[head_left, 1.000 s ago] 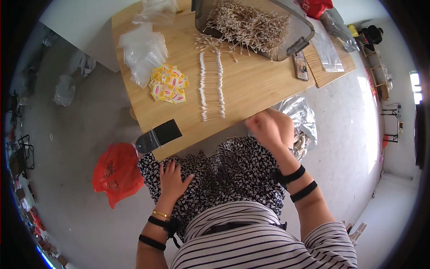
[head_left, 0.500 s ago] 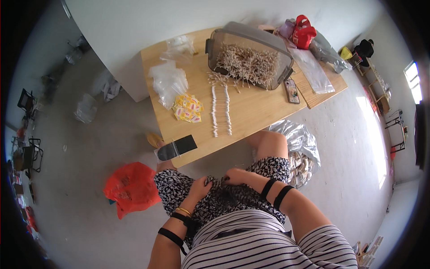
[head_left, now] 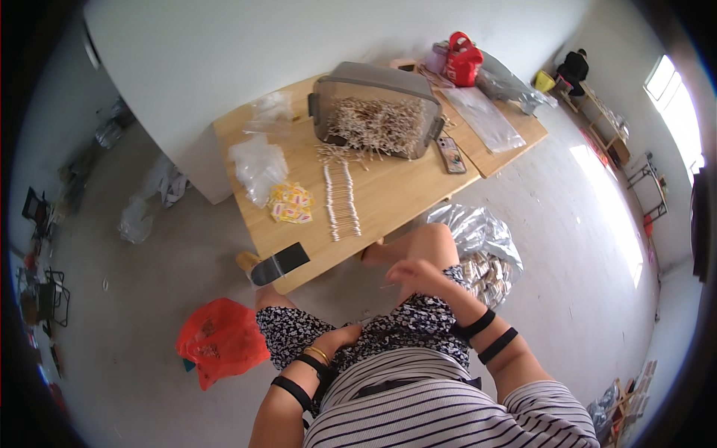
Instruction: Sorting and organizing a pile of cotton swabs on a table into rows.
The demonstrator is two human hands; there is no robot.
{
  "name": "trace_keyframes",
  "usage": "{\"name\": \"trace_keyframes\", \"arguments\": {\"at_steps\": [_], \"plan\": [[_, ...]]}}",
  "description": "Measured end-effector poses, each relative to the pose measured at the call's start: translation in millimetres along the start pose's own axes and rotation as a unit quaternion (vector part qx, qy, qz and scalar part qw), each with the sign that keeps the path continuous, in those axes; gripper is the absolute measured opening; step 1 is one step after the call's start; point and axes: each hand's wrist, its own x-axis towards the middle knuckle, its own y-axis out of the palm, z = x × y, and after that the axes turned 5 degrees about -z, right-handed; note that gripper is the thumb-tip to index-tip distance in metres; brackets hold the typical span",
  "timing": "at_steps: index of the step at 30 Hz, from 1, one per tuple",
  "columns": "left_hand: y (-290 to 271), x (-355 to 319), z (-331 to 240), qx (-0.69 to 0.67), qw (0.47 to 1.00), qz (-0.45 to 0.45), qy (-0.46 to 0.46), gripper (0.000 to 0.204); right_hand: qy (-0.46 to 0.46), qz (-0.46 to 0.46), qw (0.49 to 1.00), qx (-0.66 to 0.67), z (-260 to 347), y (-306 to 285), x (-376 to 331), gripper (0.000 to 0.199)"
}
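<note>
— What's the room like from where I sit?

— I see a pale grey floor [head_left: 582, 224], smooth, with a white wall [head_left: 224, 60] behind a light wooden table [head_left: 388, 194]. A second wooden table [head_left: 515, 134] stands just beside it, to the right.

— Any light?

— I can make out a bright window [head_left: 676, 97] at the far right, throwing a sunlit patch on the floor. A low shelf [head_left: 605, 123] stands near it. Dark frames [head_left: 37, 291] crowd the left edge; I cannot tell what they are.

Wooden table [head_left: 396, 196] bears grey bin [head_left: 373, 108], stick rows [head_left: 342, 201], yellow packets [head_left: 290, 204]
</note>
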Motion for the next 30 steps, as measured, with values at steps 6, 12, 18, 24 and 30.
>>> {"name": "trace_keyframes", "arguments": {"at_steps": [6,12,18,24,30], "plan": [[6.1,26.8,6.4,-0.097,0.995,-0.005,0.0,0.039,0.12,-0.198,0.961,0.154,-103.9,-75.5,-31.4,0.022],[-0.9,43.9,32.3,-0.225,0.973,-0.028,-0.043,0.034,0.277,-0.221,0.913,0.204,-206.0,-69.3,-55.0,0.023],[-107.6,-17.3,-109.6,0.006,0.952,-0.265,0.154,0.016,0.477,-0.108,0.871,-0.047,-331.2,-25.2,-108.6,0.028],[-190.0,34.2,-214.6,0.089,0.878,-0.378,0.28,0.015,0.489,-0.055,0.869,-0.044,-369.8,5.5,-88.5,0.036],[-216.6,126.6,-218.3,0.227,0.823,-0.448,0.265,0.036,0.404,-0.024,0.914,0.027,-371.7,30.0,-26.1,0.034]]}}
